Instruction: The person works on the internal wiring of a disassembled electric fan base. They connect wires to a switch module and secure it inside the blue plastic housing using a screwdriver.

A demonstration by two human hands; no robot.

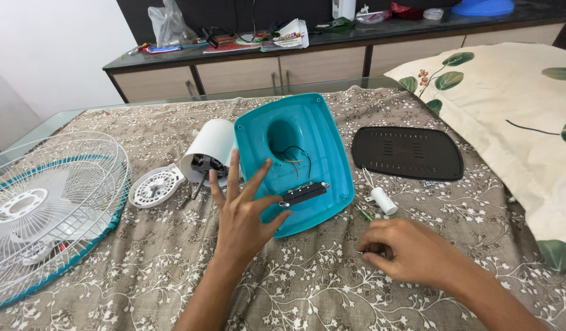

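The right hand (411, 251) pinches something tiny on the flowery cloth (307, 288). The left hand (243, 214), fingers spread, rests on the smooth teal plastic fan base (320, 141). Behind lie a white motor (209, 156) and black cover (407, 152).

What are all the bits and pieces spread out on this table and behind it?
Fan base shell: one, teal, upturned mid-table, wires and a dark switch strip inside.
Motor housing: one, white, left of the shell.
Round vented cover: one, white, beside the housing.
Fan grille: one, white wire with teal rim, far left.
Base plate: one, black, right of the shell.
Capacitor: one, white cylinder, near the shell's right edge.
Tablecloth: one, brown floral.
Cushion: one, cream with green leaves, right.
Sideboard: one, dark-topped, cluttered, behind.
Left hand: spread, fingers on the shell.
Right hand: curled on the cloth, pinching something small.
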